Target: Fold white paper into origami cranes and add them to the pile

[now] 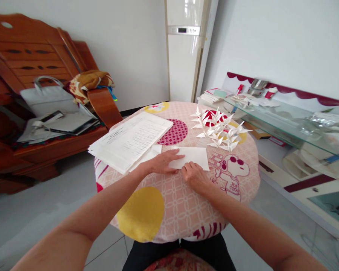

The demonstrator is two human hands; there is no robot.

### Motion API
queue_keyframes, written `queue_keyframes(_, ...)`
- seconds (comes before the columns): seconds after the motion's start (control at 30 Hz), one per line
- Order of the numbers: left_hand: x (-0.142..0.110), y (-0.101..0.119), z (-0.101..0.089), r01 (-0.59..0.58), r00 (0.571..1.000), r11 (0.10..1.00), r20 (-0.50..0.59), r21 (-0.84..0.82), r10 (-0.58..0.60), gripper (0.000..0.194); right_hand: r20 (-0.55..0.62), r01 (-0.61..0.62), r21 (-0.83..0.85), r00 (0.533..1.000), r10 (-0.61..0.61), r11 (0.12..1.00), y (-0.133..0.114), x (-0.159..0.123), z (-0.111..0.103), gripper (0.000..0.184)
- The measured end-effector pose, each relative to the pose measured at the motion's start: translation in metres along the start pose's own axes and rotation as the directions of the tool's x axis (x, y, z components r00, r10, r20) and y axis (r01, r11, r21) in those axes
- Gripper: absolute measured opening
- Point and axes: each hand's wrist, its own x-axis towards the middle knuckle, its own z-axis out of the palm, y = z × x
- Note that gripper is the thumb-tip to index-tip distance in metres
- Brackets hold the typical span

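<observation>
A white folded sheet of paper [198, 155] lies on the round cloth-covered table [180, 203]. My left hand [163, 163] rests flat on its left part, fingers spread. At the paper's near edge, my right hand [196, 177] has its fingers curled and pressed together on the sheet; the thumb is mostly hidden. Several white folded paper cranes [219, 130] stand in a cluster beyond and to the right of the sheet. To the left is a stack of printed papers [130, 137], with a smaller white piece [151, 153] partly under it.
A wooden bench [31, 49] holding a grey bag [49, 99] and bundled cloth [90, 82] stands at the left. A glass-topped cabinet [293, 128] with papers and cups runs along the right wall. Behind the table rises a tall white air conditioner [183, 64].
</observation>
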Motion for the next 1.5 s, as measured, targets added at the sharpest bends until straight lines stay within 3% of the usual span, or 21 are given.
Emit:
queue_keyframes(0.17, -0.004, 0.006, 0.008, -0.084, 0.985, 0.994, -0.143, 0.064, 0.092, 0.046, -0.031, -0.107, 0.104, 0.993, 0.110, 0.989, 0.013, -0.009, -0.003, 0.021)
queue_keyframes(0.27, -0.011, 0.014, 0.013, -0.163, 0.971, 0.982, -0.163, 0.091, 0.176, 0.030, -0.087, -0.128, 0.204, 0.985, 0.148, 0.971, 0.022, -0.026, -0.008, 0.021)
queue_keyframes(0.4, -0.020, 0.029, 0.018, -0.209, 0.963, 0.977, -0.164, 0.038, 0.212, 0.023, -0.100, -0.139, 0.376, 0.977, 0.189, 0.916, 0.024, -0.052, -0.017, 0.022)
queue_keyframes(0.57, -0.011, 0.037, 0.014, -0.086, 0.987, 0.995, -0.143, -0.060, 0.076, 0.030, -0.003, -0.246, 0.540, 0.956, 0.294, 0.805, 0.021, -0.054, -0.025, 0.010)
queue_keyframes(0.77, 0.012, 0.027, 0.007, 0.033, 0.984, 0.966, -0.162, -0.256, -0.076, 0.037, 0.162, -0.447, 0.667, 0.868, 0.469, 0.596, 0.034, -0.032, -0.024, 0.026)
queue_keyframes(0.93, 0.010, 0.018, 0.008, 0.088, 0.968, 0.926, -0.188, -0.368, -0.166, 0.028, 0.231, -0.535, 0.700, 0.796, 0.559, 0.473, 0.041, -0.026, -0.024, 0.029)
queue_keyframes(1.1, 0.007, 0.015, 0.009, 0.187, 0.938, 0.894, -0.196, -0.407, -0.285, 0.019, 0.254, -0.600, 0.621, 0.763, 0.595, 0.505, 0.042, -0.020, -0.024, 0.031)
queue_keyframes(1.27, 0.013, 0.018, 0.015, 0.304, 0.897, 0.909, -0.235, -0.286, -0.374, 0.017, 0.232, -0.630, 0.489, 0.760, 0.607, 0.603, 0.043, -0.015, -0.024, 0.020)
queue_keyframes(1.33, 0.016, 0.020, 0.018, 0.342, 0.890, 0.912, -0.234, -0.226, -0.392, 0.018, 0.233, -0.641, 0.472, 0.753, 0.615, 0.605, 0.044, -0.014, -0.023, 0.016)
queue_keyframes(1.5, 0.022, 0.022, 0.020, 0.421, 0.870, 0.899, -0.225, -0.123, -0.438, 0.018, 0.219, -0.588, 0.572, 0.782, 0.584, 0.572, 0.047, -0.017, -0.016, 0.043)
